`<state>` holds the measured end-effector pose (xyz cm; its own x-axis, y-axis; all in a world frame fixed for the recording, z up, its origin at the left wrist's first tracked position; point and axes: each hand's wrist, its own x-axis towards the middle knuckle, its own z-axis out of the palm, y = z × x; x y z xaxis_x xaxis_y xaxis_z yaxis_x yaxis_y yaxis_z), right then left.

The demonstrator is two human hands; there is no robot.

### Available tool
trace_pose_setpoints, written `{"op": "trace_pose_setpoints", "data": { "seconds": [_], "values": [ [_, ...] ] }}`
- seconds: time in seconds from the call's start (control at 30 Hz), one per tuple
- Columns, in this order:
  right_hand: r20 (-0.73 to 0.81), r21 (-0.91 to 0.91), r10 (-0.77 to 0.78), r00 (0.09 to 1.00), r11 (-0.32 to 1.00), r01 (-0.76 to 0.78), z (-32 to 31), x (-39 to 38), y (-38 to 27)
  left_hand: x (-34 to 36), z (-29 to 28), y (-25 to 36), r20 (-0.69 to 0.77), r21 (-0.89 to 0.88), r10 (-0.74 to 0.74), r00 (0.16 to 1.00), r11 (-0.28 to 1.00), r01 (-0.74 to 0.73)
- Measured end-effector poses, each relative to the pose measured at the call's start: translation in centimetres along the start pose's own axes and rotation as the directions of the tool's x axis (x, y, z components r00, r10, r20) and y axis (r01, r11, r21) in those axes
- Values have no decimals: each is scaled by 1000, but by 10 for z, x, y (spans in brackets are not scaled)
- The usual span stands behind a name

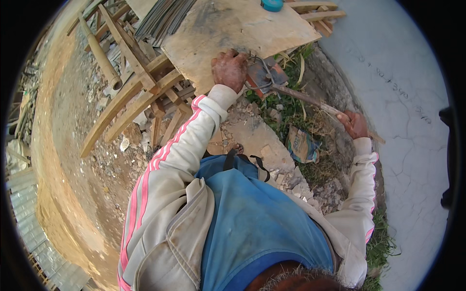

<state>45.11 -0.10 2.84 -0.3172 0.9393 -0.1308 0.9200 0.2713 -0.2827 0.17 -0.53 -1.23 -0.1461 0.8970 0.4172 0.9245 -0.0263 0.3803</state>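
Note:
My left hand [229,70] is closed, knuckles up, over the near edge of a worn plywood board [233,29]. Its fingertips are hidden, so what they grip cannot be seen. Just right of it, thin bent metal [252,87] curves beside an orange-and-dark block [258,80]. My right hand [354,123] is wrapped round the long wooden handle [310,99] of a tool that looks like a hammer. The handle slants up and left to the block, and its other end sticks out past my hand. The tool's head is hard to tell from the block.
Wooden beams [131,104] and a bamboo pole [99,56] lie at left. A blue round object [272,5] and stacked thin strips [165,19] are at the far side. Rubble, plants and a crumpled bag [303,144] lie below the board. A pale cracked wall [407,145] stands at right.

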Motion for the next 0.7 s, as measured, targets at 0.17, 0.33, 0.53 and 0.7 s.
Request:
{"op": "trace_pose_setpoints", "data": {
  "seconds": [0.17,0.33,0.53,0.7],
  "values": [
    [-7,13,-11,1000,1000,11,-1,5,-2,5,3,-3,-24,-23,10,1000,1000,-10],
    [-11,3,3,1000,1000,-3,-3,6,1,5,1,-3,-30,-22,23,999,999,-23],
    [-44,-22,32,999,999,-33,11,-2,-3,5,0,-4,-28,-9,30,999,999,-31],
    [-69,-22,56,996,998,-58,15,-11,-4,5,1,-4,-21,8,30,999,1000,-30]
  ]
}}
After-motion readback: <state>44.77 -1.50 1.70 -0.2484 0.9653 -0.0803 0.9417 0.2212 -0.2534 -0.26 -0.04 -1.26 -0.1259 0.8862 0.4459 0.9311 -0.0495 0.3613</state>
